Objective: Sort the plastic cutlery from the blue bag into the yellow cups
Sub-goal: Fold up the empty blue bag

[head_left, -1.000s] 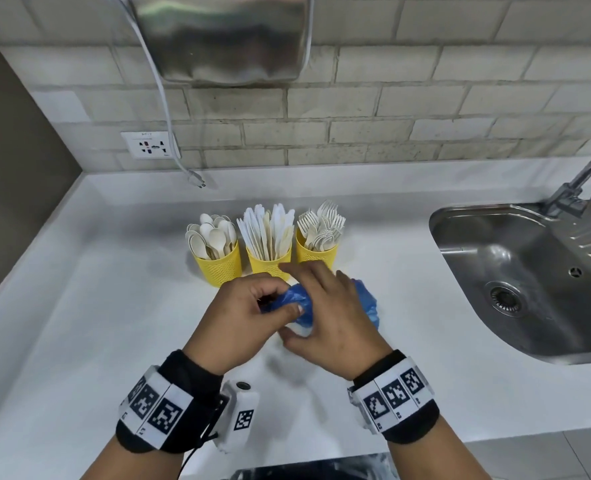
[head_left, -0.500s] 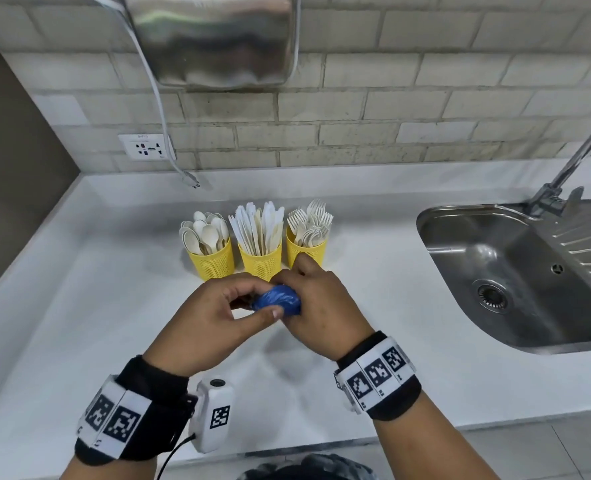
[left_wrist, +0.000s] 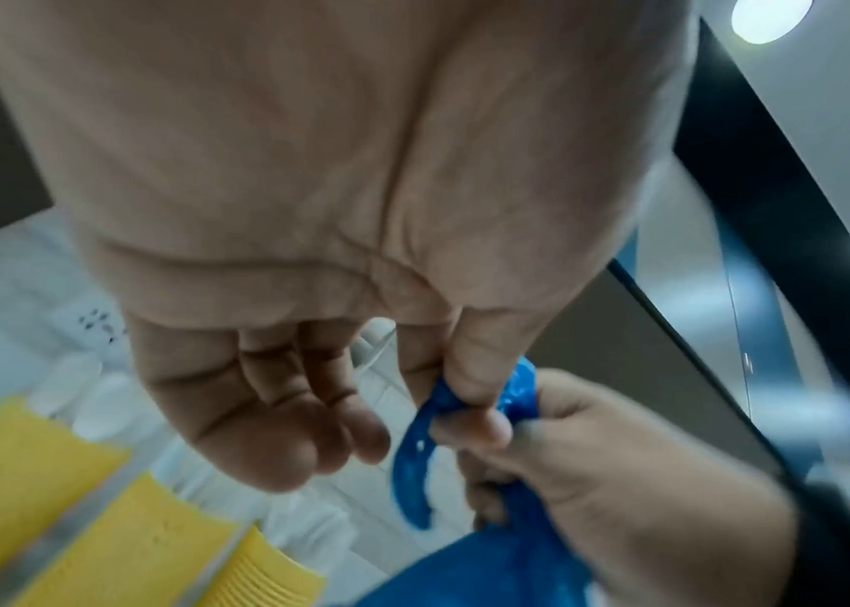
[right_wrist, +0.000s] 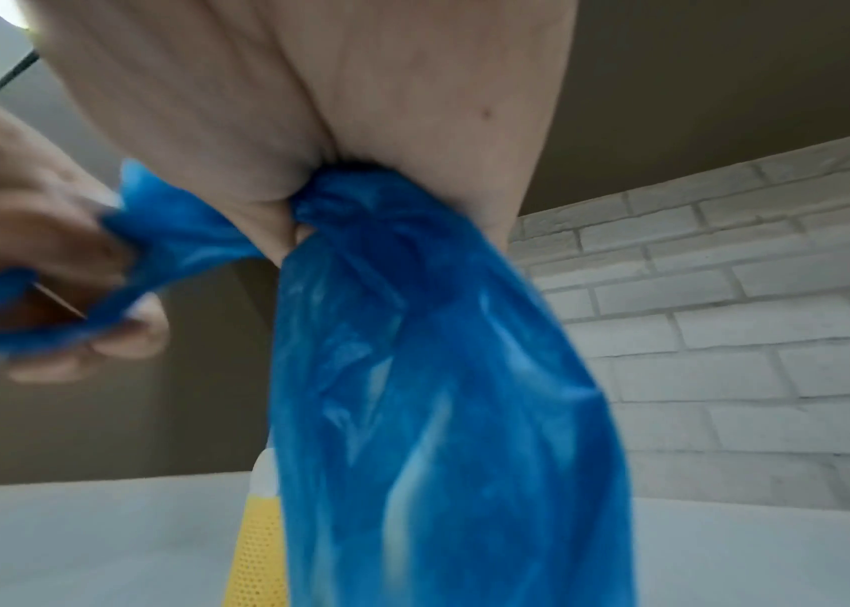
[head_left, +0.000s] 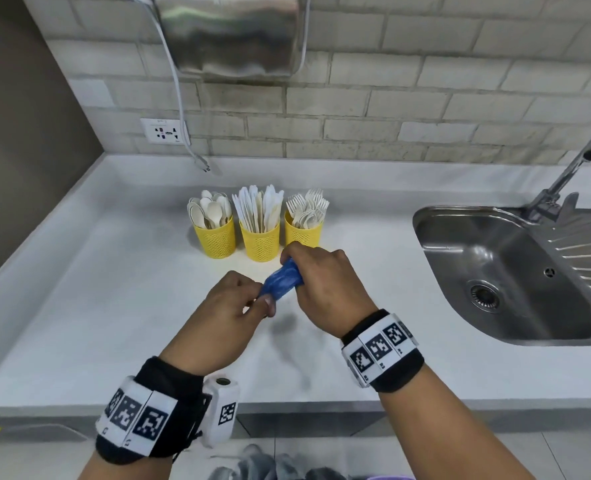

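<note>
Both hands (head_left: 225, 306) (head_left: 325, 289) pinch blue bag (head_left: 282, 284) — now stretched longer.

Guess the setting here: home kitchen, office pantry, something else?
Likely a shared pantry or break-room counter: a steel sink with tap, a wall-mounted metal dryer-like unit on the brick wall, and cups stocked with disposable cutlery.

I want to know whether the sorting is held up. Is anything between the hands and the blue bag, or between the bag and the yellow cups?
Nothing visible. The left hand and right hand both grip the blue bag directly, just in front of the yellow cups.
</note>
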A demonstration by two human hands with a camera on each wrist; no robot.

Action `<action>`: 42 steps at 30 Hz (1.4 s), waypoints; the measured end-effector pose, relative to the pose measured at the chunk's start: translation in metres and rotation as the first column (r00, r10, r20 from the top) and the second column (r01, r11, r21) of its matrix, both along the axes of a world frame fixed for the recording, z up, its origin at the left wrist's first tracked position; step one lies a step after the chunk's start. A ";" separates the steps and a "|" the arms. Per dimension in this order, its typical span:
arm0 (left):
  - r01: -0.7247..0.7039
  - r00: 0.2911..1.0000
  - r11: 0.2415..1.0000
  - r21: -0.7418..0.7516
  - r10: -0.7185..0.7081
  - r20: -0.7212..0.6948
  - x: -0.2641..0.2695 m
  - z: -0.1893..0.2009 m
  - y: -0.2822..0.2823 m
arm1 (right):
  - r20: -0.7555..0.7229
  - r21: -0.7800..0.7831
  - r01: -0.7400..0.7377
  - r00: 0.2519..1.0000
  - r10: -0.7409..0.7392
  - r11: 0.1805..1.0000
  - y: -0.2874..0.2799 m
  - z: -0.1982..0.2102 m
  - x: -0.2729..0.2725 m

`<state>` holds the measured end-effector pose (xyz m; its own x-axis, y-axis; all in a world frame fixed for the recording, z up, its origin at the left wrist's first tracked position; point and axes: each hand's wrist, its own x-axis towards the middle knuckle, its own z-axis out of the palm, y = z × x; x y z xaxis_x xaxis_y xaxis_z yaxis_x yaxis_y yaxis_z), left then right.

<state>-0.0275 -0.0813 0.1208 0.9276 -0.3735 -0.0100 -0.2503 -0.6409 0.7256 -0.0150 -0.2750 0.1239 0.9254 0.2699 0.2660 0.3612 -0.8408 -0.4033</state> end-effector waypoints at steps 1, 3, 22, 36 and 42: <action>0.026 0.997 0.997 -0.066 -0.031 -0.073 -0.009 0.004 -0.002 | 0.001 -0.022 0.010 1.000 -0.010 1.000 -0.005 -0.002 -0.003; 0.086 0.981 0.959 -0.270 -0.129 -0.145 -0.024 0.009 -0.007 | -0.013 -0.060 0.038 0.999 -0.039 0.997 -0.015 -0.006 -0.008; -0.112 0.929 0.897 -0.428 0.247 0.274 -0.029 0.026 -0.020 | -0.283 0.212 0.012 0.958 0.050 0.977 -0.008 -0.042 -0.097; 0.030 0.981 0.994 -0.105 -0.008 0.195 -0.032 0.004 -0.023 | 0.126 0.360 -0.082 0.991 0.038 0.929 -0.036 0.036 -0.106; 0.284 0.951 0.917 -0.279 -0.306 -0.037 -0.065 0.021 -0.032 | 0.036 0.459 0.033 0.998 -0.055 0.888 -0.044 0.041 -0.084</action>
